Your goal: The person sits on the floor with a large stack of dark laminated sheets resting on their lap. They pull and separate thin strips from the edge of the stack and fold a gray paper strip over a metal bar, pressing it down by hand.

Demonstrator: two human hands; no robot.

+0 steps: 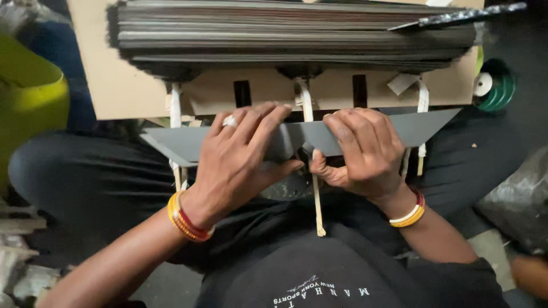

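Cramped floor workspace, person seated, brown cardboard board [114, 74] lying across the lap. On it a thick stack of dark sheets [297, 31], tied with white straps [306, 100].

Left hand [242, 157] and right hand [362, 151] both clamp a grey folded card piece [416, 125] at its middle, just below the stack.

Risk: uneven pressure could skew the crease; the stack may slide.

Yellow container [28, 97] far left; green tape roll [495, 85] right; no labels legible.

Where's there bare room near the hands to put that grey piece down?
Little room. Bare board shows left of the sheet stack, above the grey piece. Dark lap lies open beside the left hand. Between both hands, around the right hand and the white straps, it is crowded.
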